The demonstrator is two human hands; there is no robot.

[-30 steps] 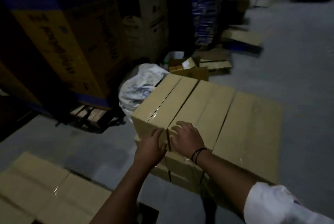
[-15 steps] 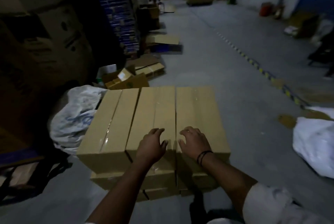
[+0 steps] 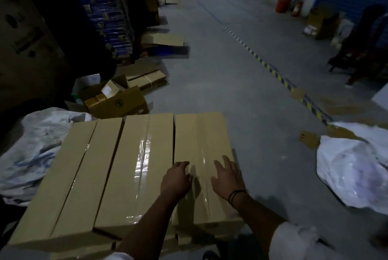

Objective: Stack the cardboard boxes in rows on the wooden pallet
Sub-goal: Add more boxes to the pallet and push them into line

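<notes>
Three long taped cardboard boxes lie side by side as the top row of a stack in front of me: a left box [image 3: 69,180], a middle box [image 3: 134,167] and a right box [image 3: 199,140]. More boxes show underneath; the pallet is hidden. My left hand [image 3: 176,180] and my right hand [image 3: 227,175] both rest on top of the right box, near its close end, with fingers spread and holding nothing. A black band sits on my right wrist.
White sacks lie at the left [image 3: 31,154] and right [image 3: 354,171]. An open carton [image 3: 117,102] and flattened cardboard [image 3: 147,79] sit behind the stack. Tall stacked goods [image 3: 100,7] line the left. A striped floor line [image 3: 270,68] crosses the grey concrete aisle.
My view has swung right along the stack. Both hands have moved from the left boxes across to the right box.
</notes>
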